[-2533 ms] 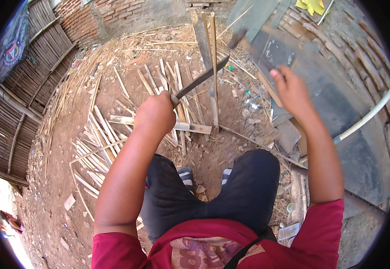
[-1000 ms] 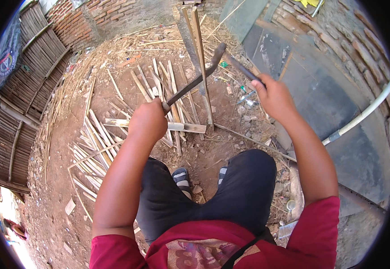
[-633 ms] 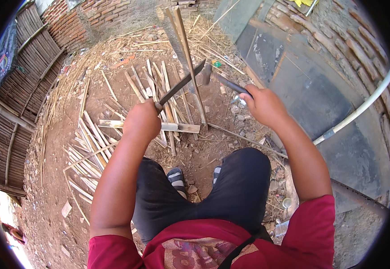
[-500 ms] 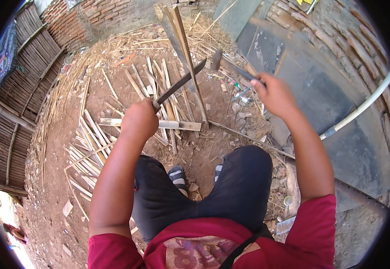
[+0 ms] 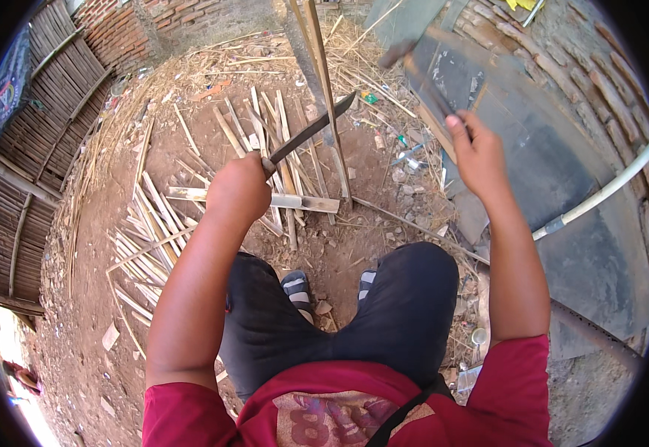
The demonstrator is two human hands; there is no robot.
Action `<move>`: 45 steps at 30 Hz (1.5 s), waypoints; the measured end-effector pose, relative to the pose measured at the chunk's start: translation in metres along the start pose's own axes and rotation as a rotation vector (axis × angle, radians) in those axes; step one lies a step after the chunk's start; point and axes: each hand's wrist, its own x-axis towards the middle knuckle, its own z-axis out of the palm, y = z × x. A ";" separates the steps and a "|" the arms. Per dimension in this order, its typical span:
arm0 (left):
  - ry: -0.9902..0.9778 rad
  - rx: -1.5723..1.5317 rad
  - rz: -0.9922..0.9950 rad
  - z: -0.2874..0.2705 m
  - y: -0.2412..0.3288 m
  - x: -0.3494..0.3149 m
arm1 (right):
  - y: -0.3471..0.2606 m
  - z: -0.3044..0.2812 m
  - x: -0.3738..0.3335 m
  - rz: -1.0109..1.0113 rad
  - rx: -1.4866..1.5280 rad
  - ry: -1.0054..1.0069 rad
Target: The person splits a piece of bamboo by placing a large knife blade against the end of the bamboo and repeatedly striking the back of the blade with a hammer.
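Note:
My left hand point(image 5: 239, 190) is closed around the handle of a machete point(image 5: 309, 135), its dark blade slanting up and to the right. The blade crosses a tall upright piece of split wood or bamboo point(image 5: 327, 112), whose strips stand apart towards the top. My right hand point(image 5: 478, 158) grips a hammer point(image 5: 430, 91) by its handle, raised to the right of the upright. Slightly blurred, the hammer's head is well apart from the blade. A short flat piece of wood point(image 5: 287, 202) lies on the ground by the foot of the upright.
Several split sticks point(image 5: 153, 223) lie heaped on the dirt to the left. Dark sheets point(image 5: 563, 164) and a pale pipe point(image 5: 600, 192) are on the right. Brick walls stand behind, and a woven bamboo wall point(image 5: 19, 194) is at the left. A thin stick point(image 5: 418, 227) lies before my knees.
My right hand has lifted the hammer up and to the right, away from the machete's tip. My left hand still holds the machete across the upright. The view has shifted slightly.

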 end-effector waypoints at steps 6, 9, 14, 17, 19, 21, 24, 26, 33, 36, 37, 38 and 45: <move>-0.007 0.001 0.003 -0.005 0.018 0.001 | -0.002 0.036 -0.005 -0.196 -0.094 0.091; 0.007 0.020 0.017 0.000 0.015 0.000 | 0.009 0.032 -0.009 0.004 -0.173 -0.243; -0.029 0.031 -0.015 -0.002 0.015 0.001 | -0.015 0.000 0.009 0.012 0.006 0.030; -0.019 -0.005 0.006 -0.001 0.022 0.001 | -0.006 0.028 -0.002 -0.090 -0.028 0.066; -0.025 -0.018 0.032 0.002 0.027 0.001 | 0.011 0.040 -0.013 -0.099 -0.113 -0.042; -0.037 0.027 0.039 0.004 0.024 0.003 | 0.016 0.039 -0.016 -0.013 -0.162 -0.245; -0.027 0.001 0.022 0.005 0.024 0.001 | 0.010 0.005 0.009 0.022 -0.082 -0.180; -0.038 0.011 0.014 0.004 0.023 0.002 | -0.004 -0.009 0.014 -0.005 0.027 0.006; -0.058 0.043 0.022 0.001 0.031 0.004 | 0.014 0.031 -0.029 -0.012 -0.234 -0.168; -0.011 0.003 0.016 0.008 0.012 0.013 | 0.029 0.023 -0.026 0.029 -0.241 -0.303; -0.009 0.010 0.002 0.010 0.009 0.015 | 0.030 0.021 -0.022 0.040 -0.187 -0.226; -0.019 0.019 -0.012 0.009 0.012 0.013 | 0.026 0.015 -0.017 0.059 -0.135 -0.158; -0.046 0.016 -0.008 0.001 0.032 0.009 | 0.016 0.040 -0.008 -0.147 -0.062 0.115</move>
